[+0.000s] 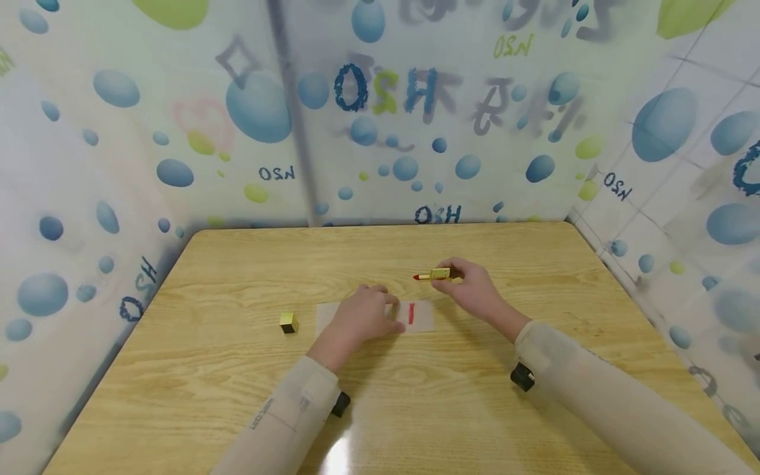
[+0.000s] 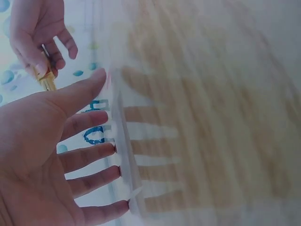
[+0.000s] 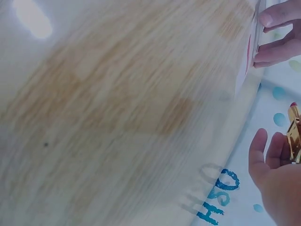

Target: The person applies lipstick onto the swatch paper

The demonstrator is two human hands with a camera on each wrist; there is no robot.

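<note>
My right hand [image 1: 473, 288] pinches a gold lipstick [image 1: 439, 274] between thumb and fingers, its red tip [image 1: 417, 278] uncovered and pointing left, raised over the table. In the right wrist view the gold lipstick [image 3: 294, 136] is cut off by the frame edge. A pale strip of paper [image 1: 425, 318] lies on the table with one short red stroke [image 1: 411, 314] near its right end. My left hand [image 1: 363, 314] rests on the paper with its fingers spread, hiding the strip's middle. The left wrist view shows the fingertips [image 2: 110, 173] touching its edge.
A small gold and black lipstick cap [image 1: 288, 322] stands left of the paper. The wooden table [image 1: 415, 409] has a glossy top. Patterned curtain-like walls [image 1: 368, 171] surround its back and sides. A small black device [image 1: 522, 377] is strapped under the right sleeve.
</note>
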